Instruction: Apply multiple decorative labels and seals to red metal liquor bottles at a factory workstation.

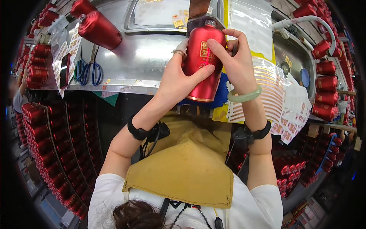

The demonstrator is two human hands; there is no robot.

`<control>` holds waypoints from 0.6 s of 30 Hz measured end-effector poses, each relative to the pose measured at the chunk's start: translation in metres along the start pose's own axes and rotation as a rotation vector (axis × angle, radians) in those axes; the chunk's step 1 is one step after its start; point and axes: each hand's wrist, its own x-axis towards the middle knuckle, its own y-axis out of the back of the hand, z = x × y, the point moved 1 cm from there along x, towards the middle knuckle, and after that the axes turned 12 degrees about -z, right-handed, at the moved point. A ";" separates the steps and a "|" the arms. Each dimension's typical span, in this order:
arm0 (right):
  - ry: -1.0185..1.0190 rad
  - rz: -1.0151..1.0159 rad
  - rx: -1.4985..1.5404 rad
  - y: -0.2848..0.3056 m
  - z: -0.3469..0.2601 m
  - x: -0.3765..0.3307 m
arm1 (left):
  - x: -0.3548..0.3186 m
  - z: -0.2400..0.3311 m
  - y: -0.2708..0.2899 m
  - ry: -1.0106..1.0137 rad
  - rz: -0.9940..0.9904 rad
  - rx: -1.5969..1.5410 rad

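Observation:
A shiny red bottle (202, 63) with a gold square label on its front lies lengthwise over the edge of the metal worktable (141, 65), its cap pointing away from me. My left hand (176, 78) grips its left side, thumb pressed across the lower body. My right hand (233, 61) holds the right side, thumb pressing on the gold label. A pale green bangle (244, 96) circles my right wrist. Black bands sit on both forearms.
Two more red bottles (97, 26) lie at the table's far left, beside blue-handled scissors (89, 70) and a dark phone (65, 70). A metal tray (160, 15) holds gold stickers. Sticker sheets (274, 95) lie to the right. Crates of red bottles (49, 152) flank me.

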 end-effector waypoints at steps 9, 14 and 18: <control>0.006 -0.024 0.107 0.007 -0.001 -0.001 | 0.007 0.002 0.009 0.047 -0.072 -0.096; -0.014 -0.067 0.138 0.011 -0.001 -0.005 | 0.001 0.010 0.011 0.056 -0.137 -0.095; -0.052 -0.079 0.121 0.013 -0.002 -0.009 | -0.009 0.013 0.014 0.048 -0.151 -0.003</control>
